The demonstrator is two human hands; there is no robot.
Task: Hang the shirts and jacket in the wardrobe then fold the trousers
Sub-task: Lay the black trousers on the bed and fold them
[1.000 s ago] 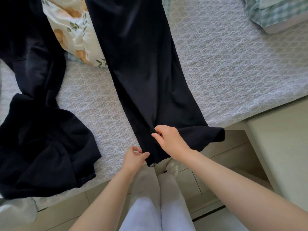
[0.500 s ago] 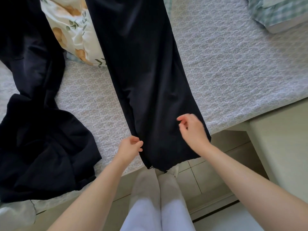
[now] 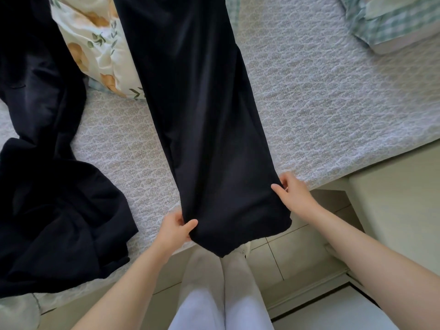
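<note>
Trousers (image 3: pixel 202 139) look soft, light and limp, draped along the bed (image 3: pixel 321 103). The left hand (image 3: pixel 175 231) pinches one hem corner and the right hand (image 3: pixel 294 195) pinches the opposite edge, both sensible holds for folding.

**Single head-worn view, pitched steeply down.**
The bed (image 3: pixel 333 103) is looked down on from close above, filling the upper frame; the left hand (image 3: pixel 175 231) and right hand (image 3: pixel 294 195) are caught at arm's reach at lower centre on the trousers (image 3: pixel 209 139), with the wearer's legs (image 3: pixel 221 294) and floor (image 3: pixel 297 256) framed along the bottom.
</note>
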